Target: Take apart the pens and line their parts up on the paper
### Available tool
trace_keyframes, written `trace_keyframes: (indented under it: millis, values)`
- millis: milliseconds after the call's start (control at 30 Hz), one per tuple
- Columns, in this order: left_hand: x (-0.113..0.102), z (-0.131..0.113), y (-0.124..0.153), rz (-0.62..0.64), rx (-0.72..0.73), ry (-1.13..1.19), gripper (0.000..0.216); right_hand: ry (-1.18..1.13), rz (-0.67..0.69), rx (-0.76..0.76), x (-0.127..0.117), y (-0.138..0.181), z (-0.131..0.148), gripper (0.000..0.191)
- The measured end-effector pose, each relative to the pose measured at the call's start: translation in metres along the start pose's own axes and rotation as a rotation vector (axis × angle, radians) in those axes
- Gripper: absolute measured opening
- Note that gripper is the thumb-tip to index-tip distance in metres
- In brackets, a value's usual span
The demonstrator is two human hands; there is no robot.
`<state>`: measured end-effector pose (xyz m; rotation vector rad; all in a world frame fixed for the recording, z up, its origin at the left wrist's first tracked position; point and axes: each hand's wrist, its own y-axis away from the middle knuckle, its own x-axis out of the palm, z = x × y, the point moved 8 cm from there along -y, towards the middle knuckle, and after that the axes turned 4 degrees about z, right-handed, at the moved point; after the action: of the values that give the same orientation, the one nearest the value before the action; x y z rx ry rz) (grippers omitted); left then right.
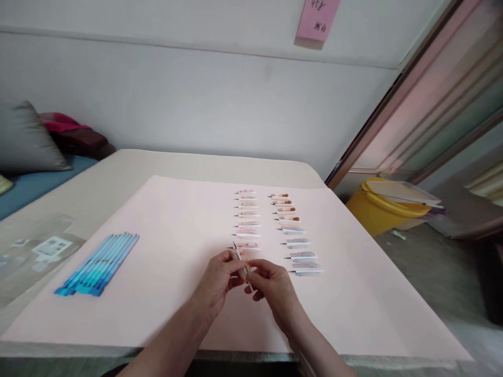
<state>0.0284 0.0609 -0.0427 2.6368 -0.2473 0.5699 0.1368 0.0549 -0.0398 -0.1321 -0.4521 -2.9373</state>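
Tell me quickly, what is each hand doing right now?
Left hand: closed, holding a thin, dark-tipped white stick.
Right hand: closed on the same stick, nearer its lower end; exact grip partly hidden.

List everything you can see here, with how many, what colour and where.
White pen: one, white with dark tip, between the hands
Left column of pens: about seven, white with pinkish patterns, mid-table
Right column of pens: about eight, brown or greyish, right of them
Blue pens: several, shades of blue, left side
Sheet: one, pale pink, on table
Table: one, off-white, against wall
Clear packaging: count unclear, transparent, table's left
Cushion: one, grey, far left
Fabric: count unclear, pink, behind cushion
Note: one, pink, on wall
Wall: white, behind table
Bin: one, yellow, right
Left hand: one, bare, fingers holding pen
Right hand: one, bare, fingers at pen
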Motion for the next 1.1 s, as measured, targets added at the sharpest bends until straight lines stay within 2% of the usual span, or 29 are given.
trace_keyframes:
  millis: [167,367,700,1100]
  values:
    - [0.002,0.001,0.000,0.022,-0.013,-0.008,0.019,0.005,-0.043,-0.006,-0.005,-0.003,0.000,0.030]
    - [0.010,0.000,0.002,0.050,0.020,-0.017,0.017,0.003,-0.029,-0.012,-0.006,-0.003,0.003,0.027]
    - [0.000,-0.002,0.002,-0.048,0.067,-0.010,0.015,-0.044,0.038,-0.003,0.000,0.001,-0.001,0.028]
    - [-0.001,0.000,0.000,-0.010,-0.001,-0.115,0.020,-0.011,0.101,0.008,-0.002,-0.002,0.001,0.028]
